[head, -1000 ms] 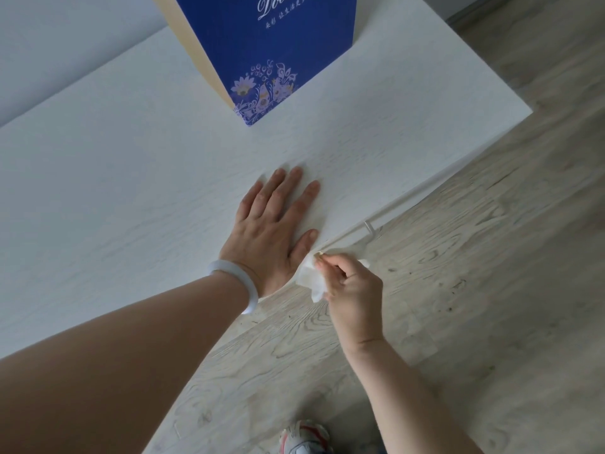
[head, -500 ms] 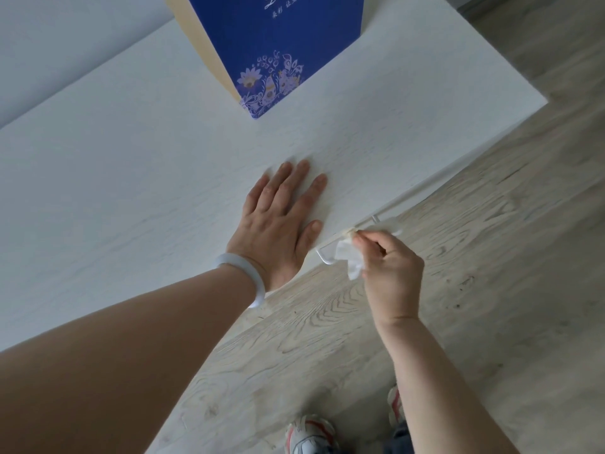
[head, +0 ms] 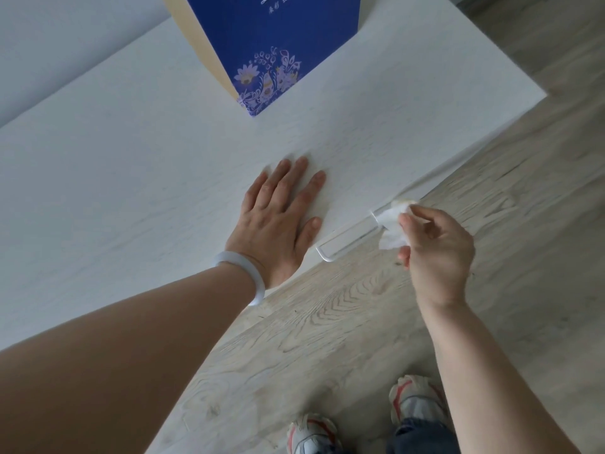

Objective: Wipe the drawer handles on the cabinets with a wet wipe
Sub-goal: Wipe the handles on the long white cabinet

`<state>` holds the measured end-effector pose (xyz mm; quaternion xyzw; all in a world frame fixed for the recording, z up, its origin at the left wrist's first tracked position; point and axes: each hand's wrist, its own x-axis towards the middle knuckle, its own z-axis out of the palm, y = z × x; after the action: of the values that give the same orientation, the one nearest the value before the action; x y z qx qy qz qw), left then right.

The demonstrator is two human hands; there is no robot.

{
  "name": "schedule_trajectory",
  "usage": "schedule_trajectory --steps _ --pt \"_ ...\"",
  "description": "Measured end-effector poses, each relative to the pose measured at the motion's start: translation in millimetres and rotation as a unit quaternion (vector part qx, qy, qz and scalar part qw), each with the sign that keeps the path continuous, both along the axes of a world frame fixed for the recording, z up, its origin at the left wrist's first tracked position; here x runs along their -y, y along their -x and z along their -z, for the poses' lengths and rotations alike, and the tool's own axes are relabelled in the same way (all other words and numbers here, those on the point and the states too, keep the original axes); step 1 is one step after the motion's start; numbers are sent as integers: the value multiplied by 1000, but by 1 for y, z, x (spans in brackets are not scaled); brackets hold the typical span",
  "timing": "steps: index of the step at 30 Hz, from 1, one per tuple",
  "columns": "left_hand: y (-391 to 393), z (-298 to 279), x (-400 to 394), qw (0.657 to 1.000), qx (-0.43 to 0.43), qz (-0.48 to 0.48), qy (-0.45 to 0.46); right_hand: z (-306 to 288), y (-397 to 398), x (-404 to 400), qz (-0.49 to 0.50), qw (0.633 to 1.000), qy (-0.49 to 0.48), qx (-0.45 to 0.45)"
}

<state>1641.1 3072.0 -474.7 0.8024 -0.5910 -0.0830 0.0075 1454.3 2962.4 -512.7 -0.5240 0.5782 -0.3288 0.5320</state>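
Drawer handle (head: 347,239), a slim white metal bar fixed along the front edge of the white wood-grain cabinet top (head: 131,191), runs from about 7 o'clock to 1 o'clock just beside the left hand's thumb. A second ago the crumpled white wet wipe (head: 393,226) sat at the bar's lower-left end, close against that thumb; it has since travelled up along the bar and now covers the far end, leaving the lower stretch and its bent corner bare. That reads as one full pass nearly finished on this handle.

Right hand (head: 437,249) pinches the wipe between thumb and fingertips, the other fingers curled loosely behind it. Left hand (head: 278,221) lies flat and spread on the cabinet top, pressing down, with a pale translucent bangle (head: 244,273) at the wrist; it has hardly moved.

At 12 o'clock from the left hand stands a blue box printed with flowers (head: 271,44). Below, the pale wooden floor (head: 360,322) shows.

A return stroke or another handle is probably what remains.
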Motion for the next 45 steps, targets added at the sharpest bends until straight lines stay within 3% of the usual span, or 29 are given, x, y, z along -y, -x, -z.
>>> schedule_trajectory --steps 4,9,15,21,24,28,33,40,45 --pt "0 0 0 1000 3 -2 3 10 -19 1 -104 990 6 -91" --pt "1 1 0 1000 2 0 3 12 -25 -7 -83 984 6 -160" --pt "2 -1 1 1000 2 -2 3 17 -22 -11 -59 990 -77 -100" --pt "1 1 0 1000 8 0 -2 20 -26 -7 -53 994 -77 -57" --pt "0 1 1 1000 11 -1 3 24 -30 -50 -19 988 -152 -19" --pt "1 1 1 1000 13 -2 -3 2 -36 -99 -90 954 -276 73" --pt "0 2 1 1000 7 2 4 6 -23 -32 80 958 -250 113" --pt "1 2 1 1000 7 0 14 3 -52 -58 111 931 -314 146" --pt "1 2 0 1000 15 1 4 -1 -43 -71 29 931 -337 137"
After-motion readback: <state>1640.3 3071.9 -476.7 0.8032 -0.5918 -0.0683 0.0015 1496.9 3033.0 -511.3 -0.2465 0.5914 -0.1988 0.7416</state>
